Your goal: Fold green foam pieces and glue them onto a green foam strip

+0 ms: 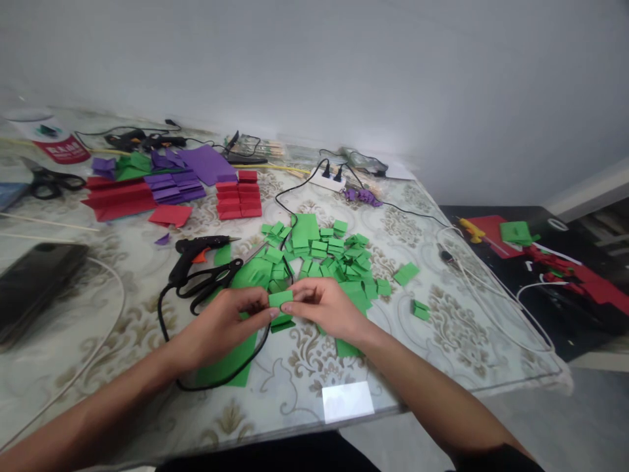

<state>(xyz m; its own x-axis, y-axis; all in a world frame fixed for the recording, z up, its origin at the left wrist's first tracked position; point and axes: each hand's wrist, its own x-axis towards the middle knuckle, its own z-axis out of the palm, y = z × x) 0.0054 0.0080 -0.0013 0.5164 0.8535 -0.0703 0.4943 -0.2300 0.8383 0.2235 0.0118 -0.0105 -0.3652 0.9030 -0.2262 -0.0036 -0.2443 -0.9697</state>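
Observation:
A small folded piece of green paper (281, 299) is pinched between my two hands, over the near middle of the table. My left hand (228, 318) grips its left edge with thumb and fingers. From the other side, my right hand (324, 305) holds its right edge. Just beyond lies a pile of cut and folded green paper pieces (339, 252). Left of the pile are black-handled scissors (211, 282), and a black glue gun (191, 252) with an orange trigger rests beside them. The glue gun's black cord loops near my left hand.
Red folded papers (239, 196) and purple papers (177, 187) lie farther back. A white power strip (328, 179) with plugs sits near the wall. A phone (39, 282), another pair of scissors (49, 180) and a white-red tub (54, 137) are at left. A white cable (486, 314) trails over the right edge.

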